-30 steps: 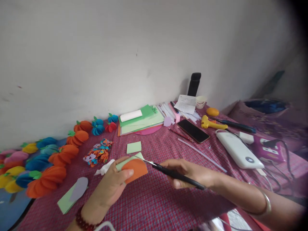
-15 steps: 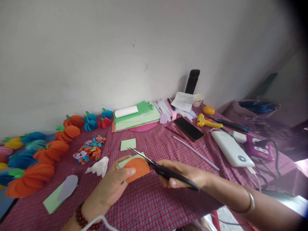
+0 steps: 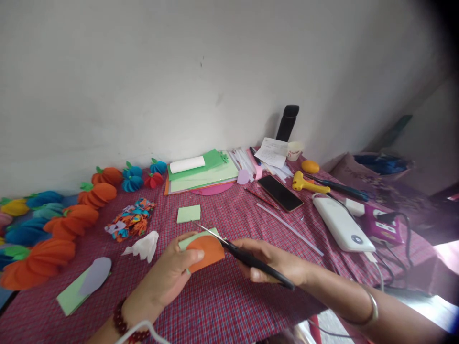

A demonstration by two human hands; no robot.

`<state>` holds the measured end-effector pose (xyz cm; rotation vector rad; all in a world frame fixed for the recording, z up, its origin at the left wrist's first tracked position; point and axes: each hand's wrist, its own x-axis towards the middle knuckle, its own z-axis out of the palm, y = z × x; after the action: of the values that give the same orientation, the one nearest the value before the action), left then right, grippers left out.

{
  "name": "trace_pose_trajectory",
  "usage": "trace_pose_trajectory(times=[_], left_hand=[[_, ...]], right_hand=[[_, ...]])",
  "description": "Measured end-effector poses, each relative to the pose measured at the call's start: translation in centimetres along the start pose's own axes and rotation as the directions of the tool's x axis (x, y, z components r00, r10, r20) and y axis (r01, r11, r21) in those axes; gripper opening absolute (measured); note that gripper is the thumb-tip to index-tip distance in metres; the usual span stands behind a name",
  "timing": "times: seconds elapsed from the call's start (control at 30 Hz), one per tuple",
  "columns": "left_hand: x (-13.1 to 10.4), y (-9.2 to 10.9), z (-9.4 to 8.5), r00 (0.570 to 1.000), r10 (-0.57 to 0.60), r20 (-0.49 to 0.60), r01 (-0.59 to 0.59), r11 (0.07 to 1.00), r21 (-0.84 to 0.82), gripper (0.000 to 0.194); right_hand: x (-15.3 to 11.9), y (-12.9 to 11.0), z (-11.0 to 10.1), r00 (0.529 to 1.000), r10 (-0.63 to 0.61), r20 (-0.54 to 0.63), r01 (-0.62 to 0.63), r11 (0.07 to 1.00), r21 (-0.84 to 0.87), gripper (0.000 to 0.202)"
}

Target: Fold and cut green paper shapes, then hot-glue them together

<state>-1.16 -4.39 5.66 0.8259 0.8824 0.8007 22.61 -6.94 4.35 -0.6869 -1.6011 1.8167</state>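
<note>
My left hand point(image 3: 175, 267) pinches a rounded orange paper piece point(image 3: 208, 253) together with light green paper point(image 3: 190, 240) lying behind it. Black-handled scissors point(image 3: 251, 260) are in my right hand point(image 3: 268, 263), their blades pointing up and left across the edge of the papers. A small light green paper pad point(image 3: 189, 213) lies just beyond the blade tips. To the left of my left hand rest a white crumpled tissue point(image 3: 144, 246) and folded green paper point(image 3: 73, 292) with a lilac rounded piece point(image 3: 96, 276) on top.
Paper pumpkins point(image 3: 73, 222) line the left side, near a pile of paper scraps point(image 3: 131, 220). Coloured sheets point(image 3: 204, 177) lie at the back. A phone point(image 3: 280, 192), a yellow tool point(image 3: 309, 183), a white power bank point(image 3: 342, 223) and a purple power strip point(image 3: 382, 227) stand right.
The view has shifted slightly, so most table objects appear a little further left. Both hands keep their grips, with the scissors still at the paper edge.
</note>
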Motion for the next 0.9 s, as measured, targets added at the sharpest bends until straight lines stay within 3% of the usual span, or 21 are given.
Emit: trace_pose_trajectory(times=[0.27, 0.37, 0.5, 0.9], left_hand=[[0.2, -0.5, -0.5, 0.999, 0.034, 0.011, -0.033, 0.999, -0.013, 0.026], [0.2, -0.4, -0.5, 0.998, 0.036, 0.055, -0.036, 0.999, -0.007, 0.023], [0.1, -0.3, -0.3, 0.998, 0.058, 0.031, -0.057, 0.998, -0.032, 0.023], [0.0, -0.3, -0.4, 0.994, 0.074, 0.075, -0.07, 0.996, -0.049, 0.026]], right_hand=[[0.0, 0.5, 0.0, 1.0, -0.011, -0.017, 0.011, 1.0, -0.005, 0.062], [0.1, 0.3, 0.1, 1.0, 0.005, 0.01, -0.006, 1.0, 0.026, 0.064], [0.2, 0.2, 0.1, 0.999, 0.022, 0.04, -0.024, 0.999, 0.046, 0.066], [0.1, 1.3, -0.1, 0.999, 0.043, -0.025, -0.043, 0.999, 0.029, 0.065]])
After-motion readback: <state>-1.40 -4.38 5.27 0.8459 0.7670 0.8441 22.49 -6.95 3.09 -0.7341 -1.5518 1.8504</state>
